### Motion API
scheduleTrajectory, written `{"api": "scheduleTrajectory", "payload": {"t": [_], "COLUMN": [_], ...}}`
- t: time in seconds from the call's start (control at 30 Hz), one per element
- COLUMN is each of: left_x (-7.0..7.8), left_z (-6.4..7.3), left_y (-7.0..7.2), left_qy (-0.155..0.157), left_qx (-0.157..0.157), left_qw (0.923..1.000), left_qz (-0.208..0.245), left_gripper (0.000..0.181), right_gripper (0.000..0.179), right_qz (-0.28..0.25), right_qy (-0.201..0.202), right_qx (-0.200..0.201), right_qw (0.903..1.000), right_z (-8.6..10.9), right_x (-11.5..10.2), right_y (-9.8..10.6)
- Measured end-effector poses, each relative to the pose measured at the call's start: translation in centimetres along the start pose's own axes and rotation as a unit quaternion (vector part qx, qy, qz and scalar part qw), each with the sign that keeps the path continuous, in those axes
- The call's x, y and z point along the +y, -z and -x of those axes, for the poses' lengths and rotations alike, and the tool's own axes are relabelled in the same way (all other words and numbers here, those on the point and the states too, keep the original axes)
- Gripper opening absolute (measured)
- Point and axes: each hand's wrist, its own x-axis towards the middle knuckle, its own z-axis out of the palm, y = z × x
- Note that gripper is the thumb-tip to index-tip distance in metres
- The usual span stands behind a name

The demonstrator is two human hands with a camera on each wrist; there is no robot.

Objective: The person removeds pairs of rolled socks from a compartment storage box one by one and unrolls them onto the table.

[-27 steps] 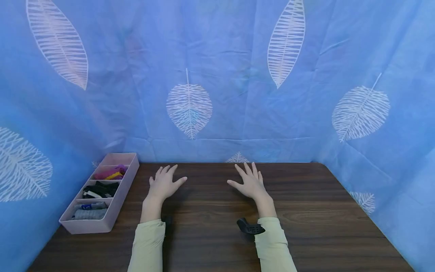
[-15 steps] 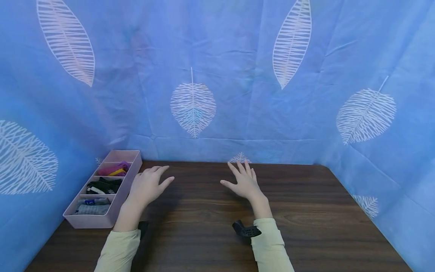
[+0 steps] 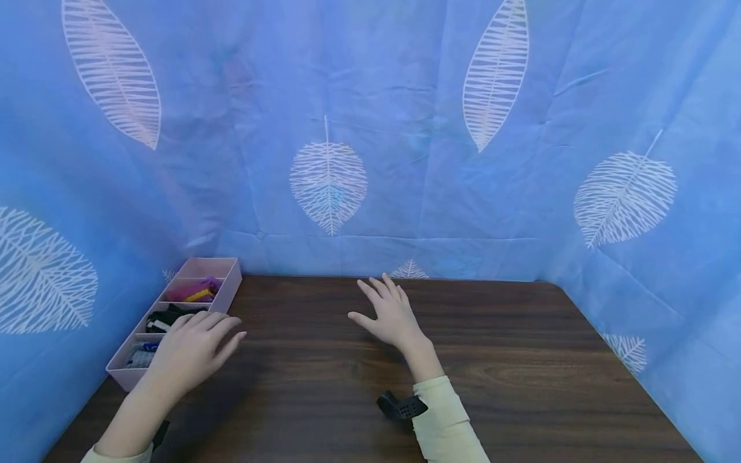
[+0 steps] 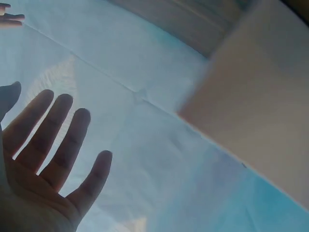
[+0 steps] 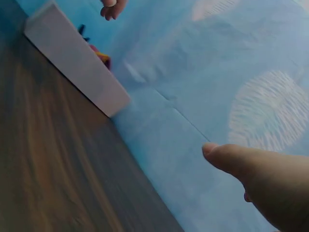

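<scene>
My left hand (image 3: 193, 350) hovers over the near right side of a pale pink divided box (image 3: 233, 286), fingers spread loosely and holding nothing. It covers part of the two near compartments. Inside lie a pink-purple and yellow cloth bundle (image 3: 188, 292), a black and white bundle (image 3: 157, 321) and a grey roll (image 3: 139, 359), partly hidden. In the left wrist view the extended fingers (image 4: 70, 145) appear beside the blurred box wall (image 4: 256, 106). My right hand (image 3: 393, 318) is over the middle of the table, fingers apart, holding nothing; its thumb (image 5: 241, 166) shows in the right wrist view.
The dark wooden table (image 3: 521, 373) extends to the right of the box. A blue curtain (image 3: 393, 193) with white leaf prints stands behind and along both sides. A black wrist mount (image 3: 401, 406) sits beside the right sleeve (image 3: 448, 418).
My left hand has moved left and nearer to me, from beside the box to over its near end. My right hand has drifted left. The view has shifted slightly.
</scene>
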Motion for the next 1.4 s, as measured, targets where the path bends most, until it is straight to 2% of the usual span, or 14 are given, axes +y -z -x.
{"api": "scheduleTrajectory", "payload": {"t": [0.2, 0.3, 0.33, 0.4, 0.47, 0.57, 0.7, 0.87, 1.0, 1.17, 1.4], "left_x": [-2.3, -3.5, -3.9, -4.5, -4.9, -5.4, -5.8, -6.5, -6.7, -6.6, -6.4], "left_z": [2.3, 3.1, 3.4, 4.1, 4.6, 5.2, 5.8, 6.8, 7.6, 8.0, 7.9], "left_y": [1.3, 1.7, 1.9, 2.1, 2.1, 2.0, 1.7, 1.4, 1.3, 1.1, 1.0], "left_qy": [-0.028, -0.025, -0.017, 0.002, 0.032, 0.075, 0.113, 0.129, 0.15, 0.171, 0.171], "left_qx": [0.056, 0.066, 0.059, 0.038, 0.001, -0.053, -0.098, -0.142, -0.179, -0.195, -0.176], "left_qw": [0.998, 0.9974, 0.998, 0.9991, 0.9992, 0.9952, 0.9882, 0.9809, 0.9717, 0.9653, 0.9696], "left_qz": [-0.012, -0.014, -0.016, -0.02, -0.026, -0.032, -0.031, -0.031, -0.034, -0.027, -0.003], "left_gripper": [0.079, 0.079, 0.079, 0.062, 0.046, 0.033, 0.03, 0.028, 0.029, 0.03, 0.031], "right_gripper": [0.067, 0.065, 0.064, 0.064, 0.063, 0.062, 0.06, 0.06, 0.059, 0.057, 0.056], "right_qz": [0.031, 0.039, 0.043, 0.05, 0.059, 0.074, 0.089, 0.098, 0.106, 0.119, 0.116], "right_qy": [0.052, 0.074, 0.08, 0.094, 0.109, 0.13, 0.158, 0.184, 0.202, 0.219, 0.256], "right_qx": [0.013, 0.011, 0.009, 0.005, 0.004, 0.006, 0.011, 0.006, -0.007, -0.028, -0.019], "right_qw": [0.9981, 0.9965, 0.9958, 0.9943, 0.9923, 0.9887, 0.9833, 0.978, 0.9736, 0.968, 0.9595], "right_z": [0.0, 0.2, 0.3, 0.4, 0.6, 0.8, 1.1, 1.6, 2.0, 2.0, 1.5], "right_x": [-2.8, -4.2, -4.7, -5.5, -6.1, -6.9, -7.7, -8.7, -9.6, -11.0, -12.9], "right_y": [-0.6, -0.9, -1.1, -1.3, -1.6, -1.9, -2.4, -3.1, -3.8, -4.2, -4.6]}}
